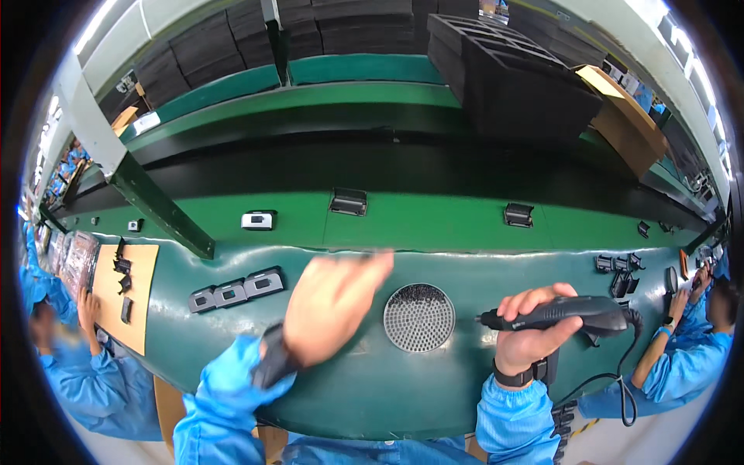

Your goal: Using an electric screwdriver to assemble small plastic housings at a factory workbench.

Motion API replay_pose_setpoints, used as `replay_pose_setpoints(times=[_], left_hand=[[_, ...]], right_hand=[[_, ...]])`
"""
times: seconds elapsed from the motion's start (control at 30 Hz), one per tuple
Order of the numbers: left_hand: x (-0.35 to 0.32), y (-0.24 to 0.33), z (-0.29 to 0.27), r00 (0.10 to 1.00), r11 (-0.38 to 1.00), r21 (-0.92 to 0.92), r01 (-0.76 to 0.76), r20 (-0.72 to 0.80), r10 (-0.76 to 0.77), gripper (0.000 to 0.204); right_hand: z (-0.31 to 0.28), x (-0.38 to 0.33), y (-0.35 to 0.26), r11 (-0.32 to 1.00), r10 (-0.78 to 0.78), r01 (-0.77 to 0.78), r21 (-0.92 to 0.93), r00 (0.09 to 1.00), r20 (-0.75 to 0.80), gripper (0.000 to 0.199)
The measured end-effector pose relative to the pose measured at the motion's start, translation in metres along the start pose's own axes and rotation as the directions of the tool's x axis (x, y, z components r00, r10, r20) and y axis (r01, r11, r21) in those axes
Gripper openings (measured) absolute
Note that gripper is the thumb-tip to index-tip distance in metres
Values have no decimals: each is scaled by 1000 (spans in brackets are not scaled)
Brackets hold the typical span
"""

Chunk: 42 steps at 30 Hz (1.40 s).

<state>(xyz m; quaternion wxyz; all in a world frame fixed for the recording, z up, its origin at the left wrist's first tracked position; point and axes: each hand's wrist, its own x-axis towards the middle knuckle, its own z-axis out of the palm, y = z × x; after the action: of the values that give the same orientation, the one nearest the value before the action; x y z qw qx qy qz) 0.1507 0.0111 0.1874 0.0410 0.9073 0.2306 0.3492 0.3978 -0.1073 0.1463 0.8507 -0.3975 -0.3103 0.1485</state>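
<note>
1. The right hand grips a black electric screwdriver level above the green table, its tip pointing left toward a round tray; its cable loops down on the near right.
2. The left hand is blurred, held above the table to the left of the tray, fingers drawn close together; I cannot tell whether it holds anything.
3. The tray lies between the 2 hands, full of small holes, with small dark pieces gathered at its far side.
4. To the left of the left hand, 3 grey-and-black frames lie in a touching row.
5. Beyond the table, a green strip bears a white-faced part on the left and 2 black parts farther right.
6. At the far right of the table sits a cluster of dark pieces.
7. On the left, black pieces rest on a tan board.
</note>
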Motion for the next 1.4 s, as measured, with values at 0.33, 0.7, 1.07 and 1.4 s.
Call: replay_pose_setpoints(times=[0.33, 0.7, 1.07, 1.4], left_hand=[[-114, -1, 21, 958, 998, -56, -29, 285, 44, 24], [-156, -62, 73, 911, 968, -188, 168, 405, -79, 40], [-161, -71, 102, 926, 991, -81, 105, 371, -68, 36], [-169, -70, 116, 934, 980, -122, 160, 339, -110, 28]], right_hand=[[34, -65, 90, 979, -115, 37, 201, 913, 391, 70], [33, -69, 151, 992, -1, -44, 117, 934, 356, 69], [27, -71, 169, 993, 20, -65, 96, 912, 411, 70], [31, -97, 138, 984, -26, -51, 171, 908, 419, 58]])
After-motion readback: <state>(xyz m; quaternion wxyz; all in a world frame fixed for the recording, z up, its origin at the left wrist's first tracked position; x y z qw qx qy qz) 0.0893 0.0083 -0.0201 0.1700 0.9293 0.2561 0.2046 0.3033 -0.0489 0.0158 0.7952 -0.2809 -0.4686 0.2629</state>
